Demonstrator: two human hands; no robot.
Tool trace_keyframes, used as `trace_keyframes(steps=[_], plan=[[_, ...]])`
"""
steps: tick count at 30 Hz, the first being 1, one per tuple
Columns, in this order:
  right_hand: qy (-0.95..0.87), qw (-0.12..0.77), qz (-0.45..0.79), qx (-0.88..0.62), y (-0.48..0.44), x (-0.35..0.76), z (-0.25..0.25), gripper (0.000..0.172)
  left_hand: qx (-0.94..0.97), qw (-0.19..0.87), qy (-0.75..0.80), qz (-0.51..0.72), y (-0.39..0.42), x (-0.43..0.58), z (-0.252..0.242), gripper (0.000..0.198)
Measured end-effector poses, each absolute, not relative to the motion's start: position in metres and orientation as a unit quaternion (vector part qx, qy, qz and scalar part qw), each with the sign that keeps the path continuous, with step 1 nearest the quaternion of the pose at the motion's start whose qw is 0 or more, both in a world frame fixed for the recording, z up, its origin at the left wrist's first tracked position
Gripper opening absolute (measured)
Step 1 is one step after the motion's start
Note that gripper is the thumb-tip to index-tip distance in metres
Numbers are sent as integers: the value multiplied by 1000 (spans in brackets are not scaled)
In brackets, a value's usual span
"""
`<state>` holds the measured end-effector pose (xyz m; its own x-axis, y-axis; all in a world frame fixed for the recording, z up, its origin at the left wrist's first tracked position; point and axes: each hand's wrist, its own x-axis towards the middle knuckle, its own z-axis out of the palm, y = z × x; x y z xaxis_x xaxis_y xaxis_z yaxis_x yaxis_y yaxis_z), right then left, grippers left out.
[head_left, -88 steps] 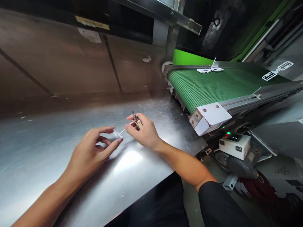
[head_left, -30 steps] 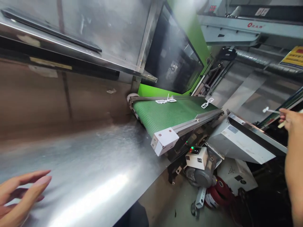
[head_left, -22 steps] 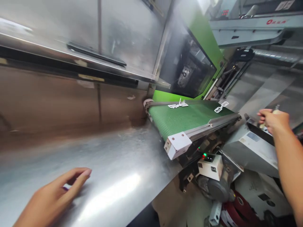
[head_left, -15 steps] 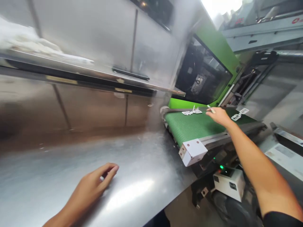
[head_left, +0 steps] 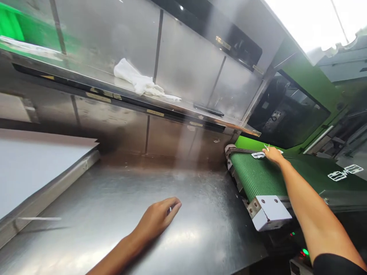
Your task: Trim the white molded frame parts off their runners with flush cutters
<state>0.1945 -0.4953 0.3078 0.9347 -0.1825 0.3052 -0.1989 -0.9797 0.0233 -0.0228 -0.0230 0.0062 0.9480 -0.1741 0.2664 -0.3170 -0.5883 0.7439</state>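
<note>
My right hand (head_left: 273, 156) is over the back edge of the green ribbed conveyor belt (head_left: 252, 173), its fingers closed on a white plastic part (head_left: 258, 155) that shows on both sides of the hand. Farther right on the belt lies another white part (head_left: 337, 175) with two frame-like ends. Above the metal table (head_left: 114, 198), my left hand (head_left: 160, 215) has its fingers curled, thumb and fingertips close together; whether anything is between them is hidden.
A white cloth (head_left: 137, 80) lies on the metal shelf (head_left: 189, 109) at the back. A white-topped surface (head_left: 34, 164) stands at the left. The conveyor's white corner block (head_left: 272, 212) juts over the table's right side. Behind is a green machine (head_left: 321, 91).
The view has swung left, bringing the cloth and white-topped surface into sight. My right hand has moved along the belt to the nearer white part and closed on it. My left hand keeps its curled shape.
</note>
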Motion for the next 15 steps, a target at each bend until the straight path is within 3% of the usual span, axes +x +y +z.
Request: trace_keyframes(steps=[7, 12, 15], plan=[[64, -36, 198, 977, -453, 110, 318, 31, 818, 563, -118, 2, -36, -28, 12, 57], [283, -121, 140, 941, -359, 28, 247, 41, 611, 781, 2, -132, -41, -29, 28, 82], [371, -165, 101, 908, -299, 0, 191, 52, 445, 872, 68, -193, -31, -30, 47, 75]])
